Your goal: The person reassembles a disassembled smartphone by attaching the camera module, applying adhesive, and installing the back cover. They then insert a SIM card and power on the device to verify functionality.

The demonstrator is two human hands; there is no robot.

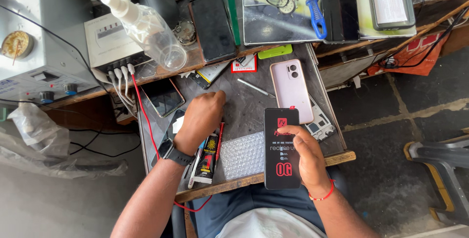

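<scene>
Cluttered workbench (254, 106) juts over a dark stone floor, where the black phone screen (282, 148) could fall: it overhangs the near edge, pinned only by the right hand (308, 156), thumb and fingers clamped on its side. Left hand (201, 118) rests curled, fingers together, on the bench. Pink phone (290, 89), spray bottle (146, 29), glue tube (209, 157) and tweezers (256, 88) crowd the space

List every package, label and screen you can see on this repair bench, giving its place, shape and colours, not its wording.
Phone display panel: in the right hand, front edge; tall black rectangle, red and grey print.
Glue tube: beside the left hand; black, yellow and red label.
Bubble wrap: front centre; clear square.
Pink phone: centre, face down.
Small red and white packet: back centre.
Dark screen: left, tilted.
</scene>
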